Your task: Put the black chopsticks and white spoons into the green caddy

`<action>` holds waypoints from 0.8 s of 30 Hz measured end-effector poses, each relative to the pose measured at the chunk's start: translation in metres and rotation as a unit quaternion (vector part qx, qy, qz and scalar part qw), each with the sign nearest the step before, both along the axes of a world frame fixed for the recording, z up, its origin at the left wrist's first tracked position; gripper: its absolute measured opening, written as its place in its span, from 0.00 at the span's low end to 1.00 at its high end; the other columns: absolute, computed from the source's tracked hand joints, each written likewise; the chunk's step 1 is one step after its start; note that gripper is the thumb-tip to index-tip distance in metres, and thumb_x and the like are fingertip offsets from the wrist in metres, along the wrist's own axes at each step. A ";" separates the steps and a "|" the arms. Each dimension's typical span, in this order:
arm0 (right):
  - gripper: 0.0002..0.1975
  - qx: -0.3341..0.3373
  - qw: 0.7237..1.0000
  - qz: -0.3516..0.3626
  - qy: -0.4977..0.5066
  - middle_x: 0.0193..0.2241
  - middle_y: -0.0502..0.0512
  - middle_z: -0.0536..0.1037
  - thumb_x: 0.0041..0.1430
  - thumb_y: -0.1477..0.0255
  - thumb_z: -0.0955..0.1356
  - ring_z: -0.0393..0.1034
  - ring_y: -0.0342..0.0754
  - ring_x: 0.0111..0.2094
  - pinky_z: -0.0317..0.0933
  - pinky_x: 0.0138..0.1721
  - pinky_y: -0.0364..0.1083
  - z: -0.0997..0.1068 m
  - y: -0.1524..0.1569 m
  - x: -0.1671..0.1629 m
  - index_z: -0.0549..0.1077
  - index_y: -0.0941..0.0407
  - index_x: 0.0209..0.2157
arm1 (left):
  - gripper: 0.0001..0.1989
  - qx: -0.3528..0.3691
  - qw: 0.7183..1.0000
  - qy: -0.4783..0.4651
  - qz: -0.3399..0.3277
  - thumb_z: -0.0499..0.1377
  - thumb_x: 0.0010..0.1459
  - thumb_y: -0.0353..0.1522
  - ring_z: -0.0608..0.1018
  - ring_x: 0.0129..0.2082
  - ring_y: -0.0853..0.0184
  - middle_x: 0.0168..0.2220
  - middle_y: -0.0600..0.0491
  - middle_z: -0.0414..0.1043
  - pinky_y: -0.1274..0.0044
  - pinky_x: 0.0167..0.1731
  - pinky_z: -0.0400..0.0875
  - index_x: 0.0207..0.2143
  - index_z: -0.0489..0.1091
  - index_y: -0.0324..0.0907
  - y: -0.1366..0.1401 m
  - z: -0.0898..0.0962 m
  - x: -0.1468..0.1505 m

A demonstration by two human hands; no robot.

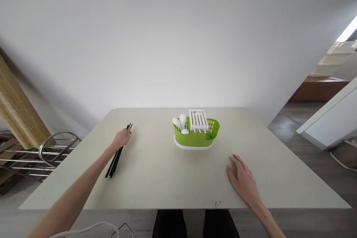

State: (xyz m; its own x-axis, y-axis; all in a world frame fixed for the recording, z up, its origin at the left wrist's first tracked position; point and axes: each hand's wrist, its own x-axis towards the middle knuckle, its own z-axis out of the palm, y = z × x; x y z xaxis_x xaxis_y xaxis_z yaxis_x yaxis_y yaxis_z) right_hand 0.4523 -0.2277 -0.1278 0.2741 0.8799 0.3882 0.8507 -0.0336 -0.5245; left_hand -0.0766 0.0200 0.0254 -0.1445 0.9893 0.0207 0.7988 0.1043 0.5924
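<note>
On the left side of the table, my left hand (122, 137) is closed around a bundle of several black chopsticks (116, 161). Their short ends poke out past my fingers, and the longer ends point back toward me. My right hand (243, 179) rests palm down at the right front, fingers stretched out, holding nothing. Between the two hands, farther back, stands a green utensil basket (195, 140) on a white base. Several white spoons (182, 119) stand in its left part. A white slotted rack (199, 119) with small hooks sits across its top.
The pale table (161, 178) meets a white wall (178, 44) at the back. Left of it are a metal rack (55, 152) and a rolled bamboo mat (22, 108). A white cable (92, 227) hangs near the front edge. A white panel (329, 122) stands at right.
</note>
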 end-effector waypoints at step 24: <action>0.25 0.010 1.000 0.013 -0.024 0.67 0.63 0.68 0.73 0.57 0.57 0.58 0.61 0.70 0.55 0.68 0.64 0.002 0.000 0.000 0.66 0.54 0.64 | 0.21 0.234 0.968 0.068 0.054 0.48 0.69 0.46 0.75 0.50 0.50 0.48 0.37 0.71 0.58 0.59 0.66 0.49 0.69 0.40 -0.009 -0.022 -0.009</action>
State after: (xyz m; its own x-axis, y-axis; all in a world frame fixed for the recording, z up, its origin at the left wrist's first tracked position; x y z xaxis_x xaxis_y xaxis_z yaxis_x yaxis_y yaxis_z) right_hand 0.4521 -0.2281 -0.1256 0.2313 0.8788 0.4175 0.8751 -0.0005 -0.4839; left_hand -0.0857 0.0108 0.0033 -0.2118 0.8456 0.4901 0.8723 -0.0625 0.4850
